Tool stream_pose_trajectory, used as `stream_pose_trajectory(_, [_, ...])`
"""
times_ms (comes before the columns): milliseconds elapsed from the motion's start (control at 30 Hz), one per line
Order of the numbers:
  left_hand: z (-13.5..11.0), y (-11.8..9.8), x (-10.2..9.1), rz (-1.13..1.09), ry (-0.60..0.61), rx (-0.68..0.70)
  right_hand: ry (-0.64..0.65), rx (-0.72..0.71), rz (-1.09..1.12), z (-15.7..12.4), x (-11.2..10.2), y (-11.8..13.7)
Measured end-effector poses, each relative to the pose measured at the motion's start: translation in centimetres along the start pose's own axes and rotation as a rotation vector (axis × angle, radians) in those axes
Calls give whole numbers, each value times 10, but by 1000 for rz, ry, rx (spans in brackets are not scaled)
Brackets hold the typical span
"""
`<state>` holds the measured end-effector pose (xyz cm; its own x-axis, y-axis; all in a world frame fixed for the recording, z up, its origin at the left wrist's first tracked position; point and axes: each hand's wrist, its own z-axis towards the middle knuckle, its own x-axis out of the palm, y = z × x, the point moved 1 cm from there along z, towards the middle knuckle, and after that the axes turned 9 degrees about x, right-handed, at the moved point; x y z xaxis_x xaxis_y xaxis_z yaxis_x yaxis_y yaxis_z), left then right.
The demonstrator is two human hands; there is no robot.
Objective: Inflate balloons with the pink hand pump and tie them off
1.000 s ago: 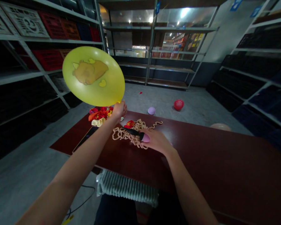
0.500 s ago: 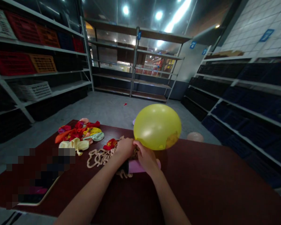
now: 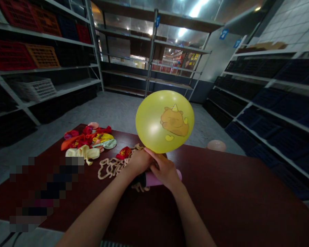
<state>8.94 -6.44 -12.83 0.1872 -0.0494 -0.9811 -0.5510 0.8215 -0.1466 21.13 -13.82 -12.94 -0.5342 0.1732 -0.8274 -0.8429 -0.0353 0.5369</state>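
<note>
An inflated yellow balloon (image 3: 164,120) with an orange animal print stands above both hands, over the dark red table (image 3: 234,195). My left hand (image 3: 139,161) and my right hand (image 3: 164,169) meet at its neck, fingers pinched round it. Under my right hand lies a pink hand pump (image 3: 157,179) with a black end. A tangle of cream balloon strip (image 3: 110,168) lies just left of my hands, with a small red balloon (image 3: 124,152) on it.
A heap of limp coloured balloons (image 3: 89,140) lies at the table's far left. A peach balloon (image 3: 216,145) sits on the floor beyond the table's far edge. Metal shelving with crates lines both sides and the back. A blurred patch covers the table's near left.
The balloon came from high on the left down to the table's middle, and my right hand joined the left at its neck. Since then it has turned, showing its print.
</note>
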Motion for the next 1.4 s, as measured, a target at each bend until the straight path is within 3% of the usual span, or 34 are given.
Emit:
stream_pose_trajectory(133, [0, 0, -3, 42, 28, -9, -53, 99, -28, 2, -6, -3])
stream_pose_trajectory(367, [-1, 9, -3, 64, -71, 58, -28, 159, -9, 10, -8, -10])
stream_pose_trajectory(567, [-4, 8, -11, 66, -147, 178, -128, 171, -35, 18, -8, -23])
stream_pose_trajectory(800, [-12, 16, -20, -2, -251, 219, -106, 74, 339, 42, -12, -30])
stream_pose_trajectory(933, [-13, 18, -20, 8, -306, 153, -93, 69, 556, 54, -8, -29])
stream_pose_trajectory(1033, [-15, 22, -24, -44, -351, 78, -111, 141, 744, 56, -1, -32])
stream_pose_trajectory(1133, [-20, 32, -31, -206, -303, 82, -192, 266, 962, 52, 6, -38])
stream_pose_trajectory(1233, [-27, 42, -35, -335, -143, 198, -285, 329, 1084, 49, 7, -42])
stream_pose_trajectory(1400, [-30, 41, -25, -296, 1, 275, -317, 348, 1106, 45, 3, -43])
